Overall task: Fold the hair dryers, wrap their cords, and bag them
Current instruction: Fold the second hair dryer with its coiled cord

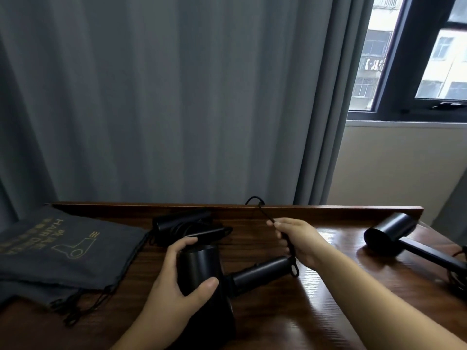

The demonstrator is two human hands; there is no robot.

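Observation:
My left hand (pixel 174 281) grips the barrel of a black hair dryer (pixel 199 267) near the table's front; its handle (pixel 262 271) sticks out to the right, unfolded. My right hand (pixel 298 239) pinches that dryer's black cord (pixel 267 218), which runs up from the handle end over the table's back edge. A second black dryer (pixel 187 224), folded with its cord bundled, lies behind my left hand. A third dryer (pixel 394 236) lies unfolded at the right. Dark grey drawstring bags (pixel 65 251) printed with "HAIR DRYER" lie stacked at the left.
The brown wooden table (pixel 316 311) has a raised back edge (pixel 328 209). A grey curtain (pixel 177 97) hangs behind it, and a window (pixel 417 59) is at the upper right. The bags' drawstrings (pixel 80 309) trail toward the front left.

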